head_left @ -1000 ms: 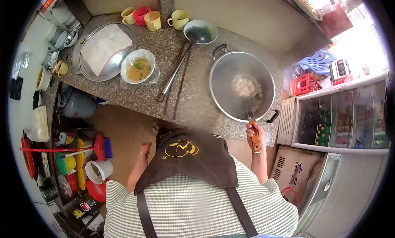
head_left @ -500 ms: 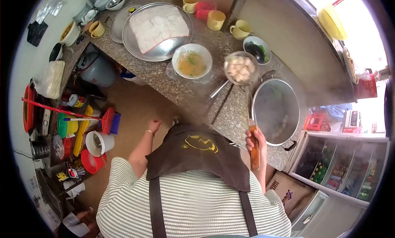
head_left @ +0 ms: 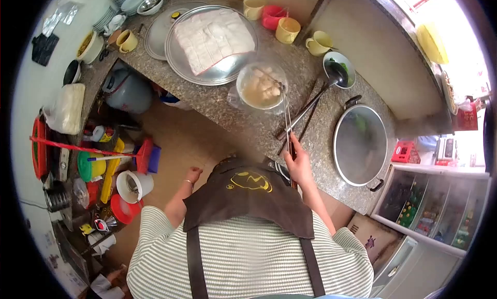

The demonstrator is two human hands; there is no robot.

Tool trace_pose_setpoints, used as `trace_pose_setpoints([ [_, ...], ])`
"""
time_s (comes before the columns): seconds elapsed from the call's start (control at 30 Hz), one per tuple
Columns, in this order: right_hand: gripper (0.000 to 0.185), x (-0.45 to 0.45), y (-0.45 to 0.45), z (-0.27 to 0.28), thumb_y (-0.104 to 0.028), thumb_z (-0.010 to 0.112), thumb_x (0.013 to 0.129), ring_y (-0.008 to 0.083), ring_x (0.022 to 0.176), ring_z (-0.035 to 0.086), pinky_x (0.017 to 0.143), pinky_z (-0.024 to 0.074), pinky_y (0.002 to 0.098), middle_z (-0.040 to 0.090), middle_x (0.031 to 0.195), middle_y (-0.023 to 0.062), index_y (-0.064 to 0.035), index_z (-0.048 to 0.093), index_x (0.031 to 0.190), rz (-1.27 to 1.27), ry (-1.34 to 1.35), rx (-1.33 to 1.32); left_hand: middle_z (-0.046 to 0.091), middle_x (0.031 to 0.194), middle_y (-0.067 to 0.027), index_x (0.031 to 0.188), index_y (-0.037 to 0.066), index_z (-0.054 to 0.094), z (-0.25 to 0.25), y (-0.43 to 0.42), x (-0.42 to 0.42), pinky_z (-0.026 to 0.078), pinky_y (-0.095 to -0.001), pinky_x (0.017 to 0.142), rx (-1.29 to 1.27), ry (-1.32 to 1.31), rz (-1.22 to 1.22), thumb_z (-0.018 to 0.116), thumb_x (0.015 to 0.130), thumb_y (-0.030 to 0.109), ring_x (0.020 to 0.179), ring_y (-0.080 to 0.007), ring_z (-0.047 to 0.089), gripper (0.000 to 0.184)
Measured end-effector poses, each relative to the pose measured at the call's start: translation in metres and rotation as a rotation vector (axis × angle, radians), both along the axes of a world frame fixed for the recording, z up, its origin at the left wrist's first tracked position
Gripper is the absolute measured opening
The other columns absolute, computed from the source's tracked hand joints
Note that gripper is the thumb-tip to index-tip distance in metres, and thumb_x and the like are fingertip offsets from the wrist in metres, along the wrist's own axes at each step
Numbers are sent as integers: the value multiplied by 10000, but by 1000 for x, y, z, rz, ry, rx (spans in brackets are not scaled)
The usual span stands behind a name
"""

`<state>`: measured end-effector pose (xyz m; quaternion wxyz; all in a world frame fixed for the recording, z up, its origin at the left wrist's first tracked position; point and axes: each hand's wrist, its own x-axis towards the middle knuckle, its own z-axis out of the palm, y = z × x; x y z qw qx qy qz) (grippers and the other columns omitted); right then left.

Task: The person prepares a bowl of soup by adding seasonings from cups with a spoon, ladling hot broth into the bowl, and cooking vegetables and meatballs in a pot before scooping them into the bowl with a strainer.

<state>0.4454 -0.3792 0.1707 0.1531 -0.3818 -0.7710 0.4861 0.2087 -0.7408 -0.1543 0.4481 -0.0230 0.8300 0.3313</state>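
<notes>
My right hand [head_left: 299, 164] grips the handle of a strainer [head_left: 287, 110] whose head is over a white bowl [head_left: 242, 96] on the granite counter. Pale, chunky food pieces [head_left: 266, 87] lie in the bowl, at the strainer's head; what kind of food they are I cannot tell. To the right, a large steaming pot [head_left: 361, 154] holds liquid with some green leaves in it. My left hand [head_left: 193, 175] hangs low beside the apron, away from the counter, its fingers curled in with nothing seen in them.
Left of the bowl, a round metal tray [head_left: 209, 79] carries a white slab. A dark ladle [head_left: 331, 80] rests in a bowl of greens, its handle crossing the counter. Yellow mugs [head_left: 288, 31] line the wall. Buckets [head_left: 135, 187] and a red-handled broom [head_left: 83, 145] stand at left.
My right hand has moved left from beside the pot, bringing the strainer from above the counter to the bowl. The pale pieces have gone from the strainer into the bowl. My left hand stays low.
</notes>
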Motion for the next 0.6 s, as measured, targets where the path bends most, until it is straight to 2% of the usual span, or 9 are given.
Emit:
trace_pose_setpoints([
  [0.03,556,-2,-1,-2,-115,564,821,189,680,550,664,462,311,578,811,119,-44,370,1337,13,-20,186,649,928,-154,965,-8,638,0,-6,-2,464,-340,811,-6,-1,-17,692,723,235,882,-238,604,348],
  [0.07,568,-4,-3,15,-113,571,803,251,842,580,792,444,342,594,926,186,-18,370,1326,14,-123,88,649,926,-154,963,-4,640,7,-12,-5,463,-337,814,-74,19,-121,692,721,231,884,-237,603,342],
  [0.13,569,1,-3,8,-97,570,798,255,833,580,783,445,337,591,945,192,-14,370,1325,-2,-83,157,648,923,-154,961,0,642,17,-13,-8,462,-334,817,-148,39,-247,692,718,226,885,-236,603,336],
  [0.2,566,7,-6,8,-63,580,788,218,765,558,741,448,312,584,933,157,-8,383,1316,-72,110,189,648,929,-155,954,4,646,5,-11,-16,452,-329,838,-133,-12,-176,682,725,226,906,-235,598,321],
  [0.23,579,19,-4,0,-44,567,809,164,736,538,717,451,275,568,936,102,-27,347,1345,-126,35,115,648,929,-155,954,4,646,3,-4,-19,452,-329,838,-137,-10,-206,682,725,226,906,-235,598,321],
  [0.37,512,62,7,-1,-83,472,896,68,517,436,423,366,210,496,829,23,-83,286,1374,-545,348,-304,613,788,-68,897,30,642,14,60,-38,455,-304,595,-11,-17,-277,655,753,222,680,-152,556,241],
  [0.5,243,132,48,-32,-205,408,928,102,566,480,441,409,235,514,845,44,-42,454,1103,-849,653,-650,526,684,2,908,48,615,42,150,-33,330,-237,414,108,-94,-250,630,784,200,513,-76,427,196],
  [0.57,257,161,57,-20,-160,407,921,106,591,480,468,440,232,491,811,48,3,432,1117,-992,1007,-959,547,703,-8,946,33,605,40,178,-34,356,-223,440,155,-202,-290,608,799,185,543,-84,464,212],
  [0.6,257,176,62,-30,-160,407,921,106,591,480,468,440,232,491,811,48,3,432,1117,-1019,1030,-948,551,709,-8,945,28,609,47,193,-25,365,-224,445,157,-93,-356,602,803,185,545,-85,470,212],
])
